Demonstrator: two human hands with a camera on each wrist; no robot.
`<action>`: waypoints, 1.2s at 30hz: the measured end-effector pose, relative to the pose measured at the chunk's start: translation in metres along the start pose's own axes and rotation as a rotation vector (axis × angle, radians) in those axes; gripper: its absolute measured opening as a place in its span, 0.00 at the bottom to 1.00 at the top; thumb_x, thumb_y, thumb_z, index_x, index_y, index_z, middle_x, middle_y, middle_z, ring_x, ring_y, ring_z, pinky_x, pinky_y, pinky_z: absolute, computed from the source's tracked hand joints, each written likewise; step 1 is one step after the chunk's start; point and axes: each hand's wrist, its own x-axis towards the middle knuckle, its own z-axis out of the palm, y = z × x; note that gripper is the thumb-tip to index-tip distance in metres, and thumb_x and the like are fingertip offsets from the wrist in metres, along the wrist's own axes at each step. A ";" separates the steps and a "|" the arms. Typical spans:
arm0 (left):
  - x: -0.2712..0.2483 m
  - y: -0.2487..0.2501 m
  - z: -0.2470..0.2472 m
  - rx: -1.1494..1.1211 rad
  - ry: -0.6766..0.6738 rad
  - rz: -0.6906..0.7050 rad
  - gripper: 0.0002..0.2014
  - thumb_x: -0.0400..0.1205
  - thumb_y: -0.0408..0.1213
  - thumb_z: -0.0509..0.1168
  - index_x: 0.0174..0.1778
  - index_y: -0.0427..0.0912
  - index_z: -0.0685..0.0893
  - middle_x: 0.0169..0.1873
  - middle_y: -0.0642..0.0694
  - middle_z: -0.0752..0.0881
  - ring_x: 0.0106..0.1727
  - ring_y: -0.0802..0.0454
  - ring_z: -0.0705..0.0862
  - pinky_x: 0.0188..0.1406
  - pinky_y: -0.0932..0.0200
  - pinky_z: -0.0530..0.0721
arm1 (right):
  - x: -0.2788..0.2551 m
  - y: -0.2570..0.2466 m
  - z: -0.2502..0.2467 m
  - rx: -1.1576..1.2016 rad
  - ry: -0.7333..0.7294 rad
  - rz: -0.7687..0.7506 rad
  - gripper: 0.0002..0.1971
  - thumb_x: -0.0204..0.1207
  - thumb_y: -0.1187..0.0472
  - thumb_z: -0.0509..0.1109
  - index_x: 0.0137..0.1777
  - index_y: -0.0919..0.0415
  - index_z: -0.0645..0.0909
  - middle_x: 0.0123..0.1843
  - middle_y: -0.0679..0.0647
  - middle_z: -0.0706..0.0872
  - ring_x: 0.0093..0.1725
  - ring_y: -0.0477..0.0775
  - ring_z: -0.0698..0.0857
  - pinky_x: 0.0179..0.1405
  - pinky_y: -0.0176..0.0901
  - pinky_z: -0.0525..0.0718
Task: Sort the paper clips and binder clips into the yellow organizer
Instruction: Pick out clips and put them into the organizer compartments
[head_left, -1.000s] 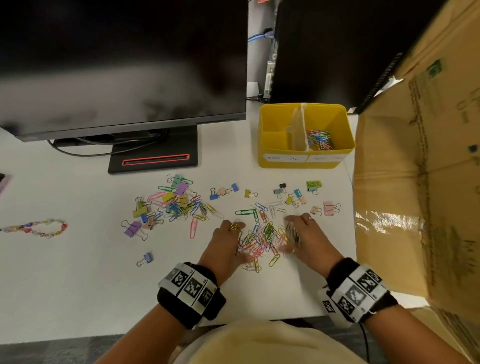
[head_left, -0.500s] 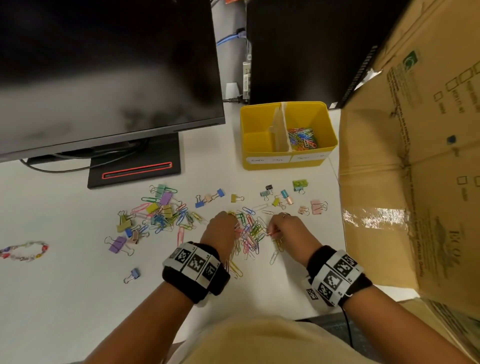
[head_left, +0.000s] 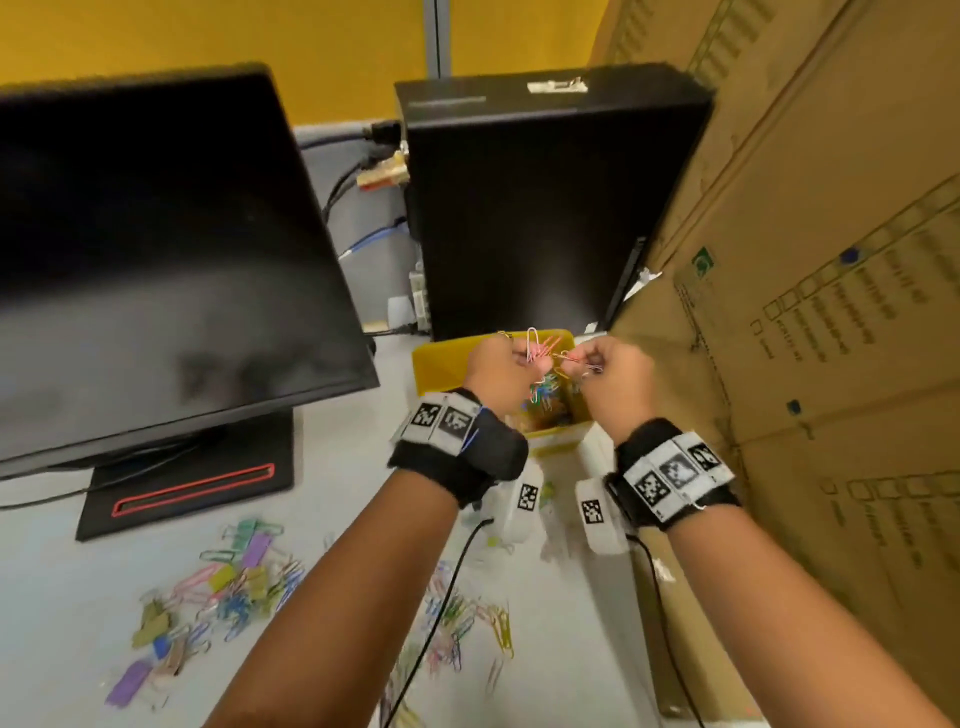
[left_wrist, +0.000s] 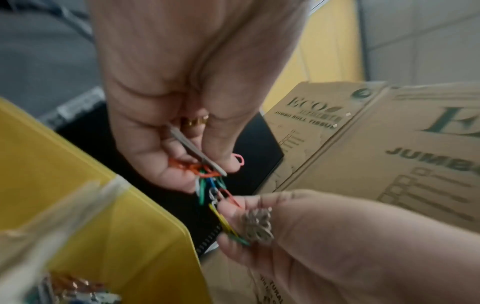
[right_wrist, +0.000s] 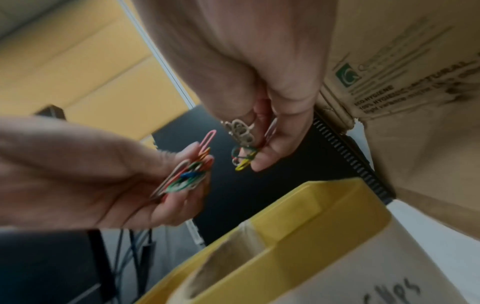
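Note:
Both hands are raised over the yellow organizer (head_left: 439, 364), close together. My left hand (head_left: 501, 364) pinches a bunch of coloured paper clips (left_wrist: 205, 174), seen in the right wrist view as a fanned bundle of clips (right_wrist: 187, 174). My right hand (head_left: 618, 371) pinches a smaller bunch of paper clips (right_wrist: 242, 157) between thumb and fingers. Some clips hang between the two hands above the organizer's right compartment, where more paper clips (head_left: 545, 402) lie. A cardboard divider (right_wrist: 233, 265) splits the organizer. On the desk near me lie mixed paper clips and binder clips (head_left: 234, 582).
A monitor (head_left: 156, 260) on its stand fills the left. A black computer case (head_left: 535, 208) stands behind the organizer. A tall cardboard box (head_left: 805, 312) walls off the right side. More loose paper clips (head_left: 457, 623) lie between my forearms.
Both hands have lifted off the desk pile with clips pinched in them and moved forward over the organizer. The head view has tilted up.

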 end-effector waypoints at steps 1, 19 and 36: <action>0.012 0.002 0.008 -0.021 0.007 -0.027 0.08 0.78 0.32 0.68 0.46 0.30 0.87 0.32 0.32 0.85 0.33 0.42 0.81 0.42 0.52 0.82 | 0.010 0.001 0.002 -0.072 0.001 0.004 0.03 0.70 0.72 0.71 0.42 0.67 0.85 0.38 0.57 0.86 0.40 0.53 0.83 0.39 0.31 0.75; -0.109 -0.130 -0.069 0.571 -0.057 -0.144 0.12 0.81 0.28 0.61 0.55 0.40 0.88 0.56 0.39 0.87 0.56 0.46 0.84 0.58 0.62 0.77 | -0.127 0.018 0.055 -0.359 -0.872 -0.435 0.16 0.67 0.82 0.57 0.45 0.68 0.83 0.51 0.65 0.85 0.54 0.61 0.81 0.51 0.44 0.75; -0.167 -0.172 -0.082 0.764 0.076 -0.248 0.28 0.79 0.20 0.52 0.75 0.43 0.69 0.69 0.40 0.69 0.69 0.44 0.70 0.71 0.54 0.76 | -0.162 0.011 0.101 -0.544 -0.843 -0.645 0.23 0.69 0.79 0.58 0.63 0.66 0.77 0.66 0.63 0.80 0.68 0.64 0.74 0.65 0.55 0.76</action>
